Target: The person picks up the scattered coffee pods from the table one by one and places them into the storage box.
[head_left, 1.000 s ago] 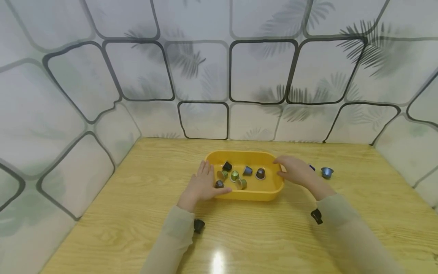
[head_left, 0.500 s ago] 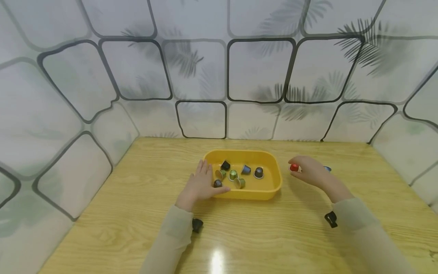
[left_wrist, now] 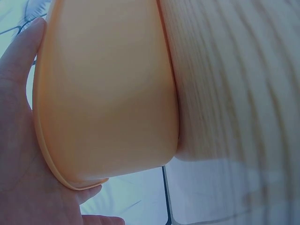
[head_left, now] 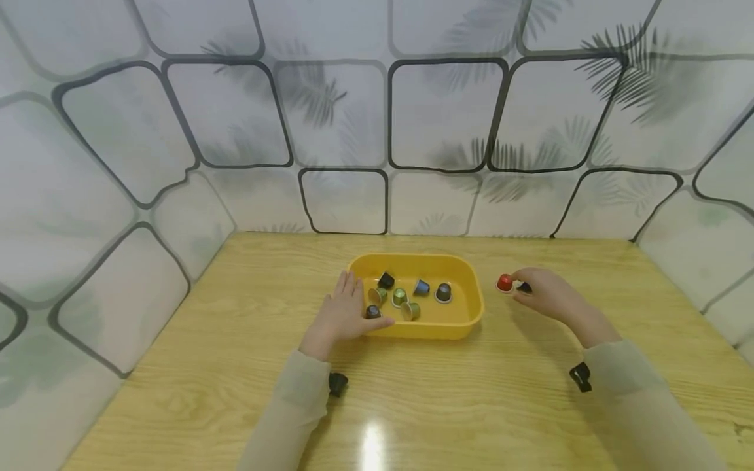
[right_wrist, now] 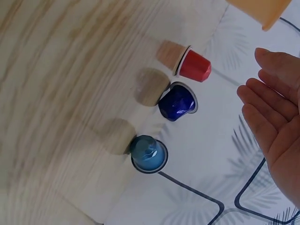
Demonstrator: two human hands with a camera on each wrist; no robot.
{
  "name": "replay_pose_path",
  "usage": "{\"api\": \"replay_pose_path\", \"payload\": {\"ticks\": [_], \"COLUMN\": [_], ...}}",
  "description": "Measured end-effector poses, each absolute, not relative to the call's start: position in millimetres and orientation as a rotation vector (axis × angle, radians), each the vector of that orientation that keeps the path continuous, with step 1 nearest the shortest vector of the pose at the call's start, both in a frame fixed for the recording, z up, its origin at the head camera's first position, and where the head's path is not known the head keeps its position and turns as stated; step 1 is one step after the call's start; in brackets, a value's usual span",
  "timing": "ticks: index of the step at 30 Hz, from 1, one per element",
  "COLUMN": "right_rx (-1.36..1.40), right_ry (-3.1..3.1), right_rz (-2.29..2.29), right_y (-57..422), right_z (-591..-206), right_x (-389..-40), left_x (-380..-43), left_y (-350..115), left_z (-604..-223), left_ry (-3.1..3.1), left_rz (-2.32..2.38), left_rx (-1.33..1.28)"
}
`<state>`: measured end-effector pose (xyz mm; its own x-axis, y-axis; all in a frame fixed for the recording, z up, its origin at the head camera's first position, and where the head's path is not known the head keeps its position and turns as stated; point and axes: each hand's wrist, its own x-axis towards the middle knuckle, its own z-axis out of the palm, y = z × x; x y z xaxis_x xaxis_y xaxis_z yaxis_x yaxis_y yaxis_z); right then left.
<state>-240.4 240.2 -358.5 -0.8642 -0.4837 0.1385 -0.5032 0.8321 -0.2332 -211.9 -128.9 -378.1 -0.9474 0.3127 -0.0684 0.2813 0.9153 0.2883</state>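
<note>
My left hand (head_left: pixel 338 320) lies at the left end of a yellow tray (head_left: pixel 424 330), fingers straight along its rim and thumb over the near edge. In the left wrist view the palm rests against the tray's outer rim (left_wrist: pixel 40 126). Several coffee capsules lie inside, among them a blue one (head_left: pixel 421 288) and a green one (head_left: pixel 400 297). Right of the tray, my right hand (head_left: pixel 550 296) hovers beside a red capsule (head_left: pixel 504 282) standing on its rim, above a dark blue capsule (right_wrist: pixel 178 101). The right wrist view shows its fingers extended, holding nothing.
A lighter blue capsule (right_wrist: pixel 149 153) stands near the dark blue one, hidden by the right hand in the head view. The wooden table (head_left: pixel 448 405) meets a patterned backdrop (head_left: pixel 436 203) at the back and sides. Black pieces (head_left: pixel 337 384) show at both cuffs.
My right hand has moved from the tray's right end to the red capsule, then slightly right, its fingers now off that capsule, which stands in place. My left hand stays on the tray.
</note>
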Motion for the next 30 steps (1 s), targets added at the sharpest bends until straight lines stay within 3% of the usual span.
{"api": "replay_pose_path", "payload": {"ticks": [30], "right_rx": [0.57], "right_ry": [-3.116], "right_rz": [0.411], "right_y": [296], "right_z": [-372], "right_x": [-258], "left_x": [-209], "left_y": [-129], "left_z": [-376], "left_ry": [2.957], "left_rz": [0.431], "left_rx": [0.464]}}
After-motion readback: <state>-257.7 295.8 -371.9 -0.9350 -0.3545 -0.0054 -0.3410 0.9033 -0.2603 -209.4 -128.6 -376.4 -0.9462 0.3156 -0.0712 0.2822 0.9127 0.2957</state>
